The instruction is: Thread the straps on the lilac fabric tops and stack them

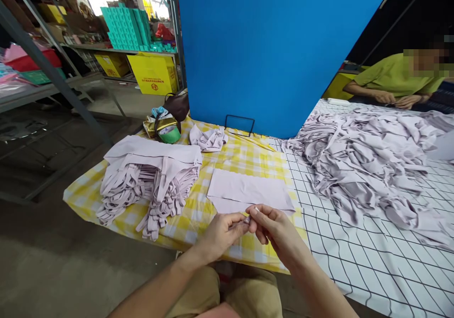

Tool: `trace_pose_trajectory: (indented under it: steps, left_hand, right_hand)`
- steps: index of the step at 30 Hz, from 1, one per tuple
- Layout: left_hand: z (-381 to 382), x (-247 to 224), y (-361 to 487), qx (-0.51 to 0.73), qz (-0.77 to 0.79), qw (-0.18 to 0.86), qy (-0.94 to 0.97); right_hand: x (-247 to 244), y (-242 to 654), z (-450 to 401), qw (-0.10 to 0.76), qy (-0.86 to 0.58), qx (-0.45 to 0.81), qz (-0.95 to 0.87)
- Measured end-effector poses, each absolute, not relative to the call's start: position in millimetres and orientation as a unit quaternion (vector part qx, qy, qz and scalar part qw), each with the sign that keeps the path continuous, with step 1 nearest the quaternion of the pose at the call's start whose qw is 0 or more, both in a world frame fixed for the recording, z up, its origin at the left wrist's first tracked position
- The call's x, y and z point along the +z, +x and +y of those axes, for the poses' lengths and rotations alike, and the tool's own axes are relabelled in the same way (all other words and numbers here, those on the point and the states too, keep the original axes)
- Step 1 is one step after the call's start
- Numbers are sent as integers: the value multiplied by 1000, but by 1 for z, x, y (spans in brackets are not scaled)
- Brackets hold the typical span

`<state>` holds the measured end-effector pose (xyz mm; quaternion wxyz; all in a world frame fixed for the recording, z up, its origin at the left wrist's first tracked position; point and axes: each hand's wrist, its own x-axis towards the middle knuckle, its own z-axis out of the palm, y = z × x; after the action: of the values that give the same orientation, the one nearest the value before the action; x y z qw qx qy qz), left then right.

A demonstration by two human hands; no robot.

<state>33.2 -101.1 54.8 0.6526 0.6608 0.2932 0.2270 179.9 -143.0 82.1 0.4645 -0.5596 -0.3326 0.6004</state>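
Note:
My left hand (227,233) and my right hand (271,225) meet at the fingertips above the table's front edge. Both pinch a small piece of mauve fabric (247,219), mostly covered by the fingers. Just beyond them a flat mauve fabric panel (248,190) lies on the yellow checked cloth (198,214). To its left rises a neat stack of mauve garments (152,154), their straps hanging toward the front edge.
A large blue board (269,48) stands behind the panel, with a black wire stand (240,118) at its foot. Green tape (169,134) lies back left. A heap of mauve garments (372,152) covers the right side; a person in green (393,79) sits beyond it.

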Motion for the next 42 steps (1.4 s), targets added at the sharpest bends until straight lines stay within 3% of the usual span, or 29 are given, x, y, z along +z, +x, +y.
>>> trace_pose_trajectory:
  steps: [4,7,13,17,36,39,42]
  left_hand:
    - [-98,46,34,241,333,638,652]
    - [-95,41,33,253,357,636,635]
    - [-93,42,30,239,400,641,611]
    - [-96,45,31,221,388,665,599]
    - [-111,36,32,204,382,695,575]
    - [-102,36,29,196,384,635,641]
    - [-77,31,28,235,388,484,748]
  right_hand:
    - [74,185,-135,503,-561,606,-256]
    - [67,187,-137,529,-613,503,-302]
    - [36,176,-151,400,-636,129,-647]
    - [20,171,-149,335,-605,19,-722]
    - [6,166,-145,362,-582,21,-728]
    - [4,168,-143,363,-592,26,-719]
    - [6,173,-139,369,-634,64,-677]
